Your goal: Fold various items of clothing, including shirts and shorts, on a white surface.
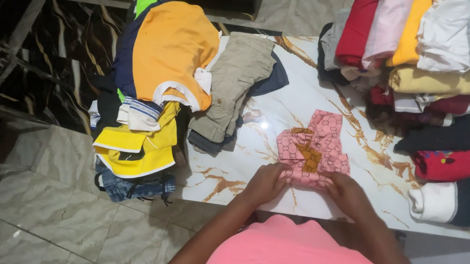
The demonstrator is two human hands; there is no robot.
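Two hands (307, 187) on one pink garment (313, 149)

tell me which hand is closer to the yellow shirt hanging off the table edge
Left. The left hand grips the pink garment on the side facing the yellow shirt; the right hand is beyond it.

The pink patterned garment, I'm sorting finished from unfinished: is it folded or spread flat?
Partly folded: the pink patterned garment lies doubled over, with both hands, left hand and right hand, gripping its near edge.
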